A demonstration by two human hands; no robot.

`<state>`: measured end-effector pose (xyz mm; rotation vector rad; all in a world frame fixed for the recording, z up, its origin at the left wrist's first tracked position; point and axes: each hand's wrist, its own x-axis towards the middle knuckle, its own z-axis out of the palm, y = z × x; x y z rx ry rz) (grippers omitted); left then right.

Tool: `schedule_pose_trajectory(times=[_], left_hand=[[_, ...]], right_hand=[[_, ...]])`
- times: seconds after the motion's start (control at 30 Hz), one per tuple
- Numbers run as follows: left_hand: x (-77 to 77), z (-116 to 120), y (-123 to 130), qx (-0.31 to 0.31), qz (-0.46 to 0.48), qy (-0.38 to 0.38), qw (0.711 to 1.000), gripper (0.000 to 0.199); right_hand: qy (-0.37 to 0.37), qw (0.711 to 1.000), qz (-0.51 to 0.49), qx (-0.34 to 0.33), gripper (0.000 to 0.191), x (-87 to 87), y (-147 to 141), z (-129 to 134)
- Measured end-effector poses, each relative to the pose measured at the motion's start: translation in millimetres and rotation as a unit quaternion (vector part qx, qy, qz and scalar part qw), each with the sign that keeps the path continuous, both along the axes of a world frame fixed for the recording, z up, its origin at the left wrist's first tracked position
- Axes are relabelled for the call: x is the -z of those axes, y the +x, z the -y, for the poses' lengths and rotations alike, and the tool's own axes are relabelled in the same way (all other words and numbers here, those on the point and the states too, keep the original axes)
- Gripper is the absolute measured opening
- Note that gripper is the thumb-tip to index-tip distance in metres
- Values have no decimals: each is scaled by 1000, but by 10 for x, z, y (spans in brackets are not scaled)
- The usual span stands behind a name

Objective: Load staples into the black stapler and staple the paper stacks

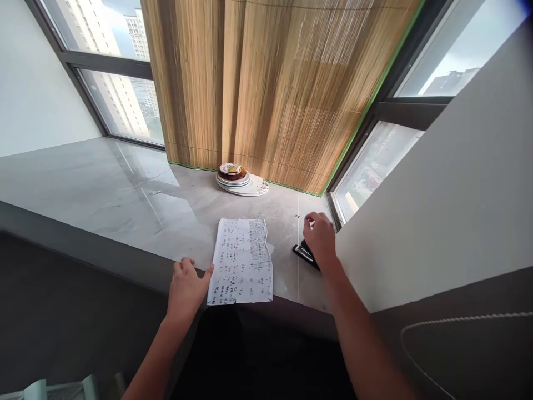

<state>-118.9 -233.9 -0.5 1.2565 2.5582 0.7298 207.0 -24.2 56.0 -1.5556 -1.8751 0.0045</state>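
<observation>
"Right forearm (358, 328) and left forearm (160, 347) extended from the lower edge, nearest the camera. What was the position of the left hand (186, 286)?"

"Left of the paper (237, 255), at the front edge of the sill (200, 203). Its thumb tip lay at the paper's left edge. Its fingers were released: the thumb stood apart from the others, and no object was visible between them."

"State the location of the paper."

"On the sill, between the two hands, with its lower edge at the sill's front edge. Rows of handwriting covered its face, packed most densely at the upper right. Its right edge was uneven."

"Specify the right hand (321, 236)."

"Over the black item (305, 253), right of the paper, hiding part of that item. Thumb and forefinger were curled toward each other. Whether these fingers grasped anything small, or whether the hand touched the black item, could not be told."

"List the surroundings."

"Stacked plates (241, 183) stood beyond the paper, near the foot of the blind (266, 83). The blind, green-edged, hung between the left window (120, 105) and the right window (370, 161). Pale cord (458, 319) showed at the lower right."
</observation>
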Motion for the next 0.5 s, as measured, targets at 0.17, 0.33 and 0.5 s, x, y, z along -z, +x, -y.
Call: schedule_pose_trajectory(times=[0.17, 0.33, 0.5], left_hand=[[223, 247, 139, 21, 291, -14, 956, 53], [186, 288, 303, 85, 562, 57, 821, 49], [79, 389, 270, 40, 583, 130, 801, 57]], right_hand=[[-206, 971, 120, -6, 44, -98, -307, -952], [-253, 952, 163, -51, 26, 119, -298, -1196], [-273, 943, 184, -59, 34, 253, -180, -1191]])
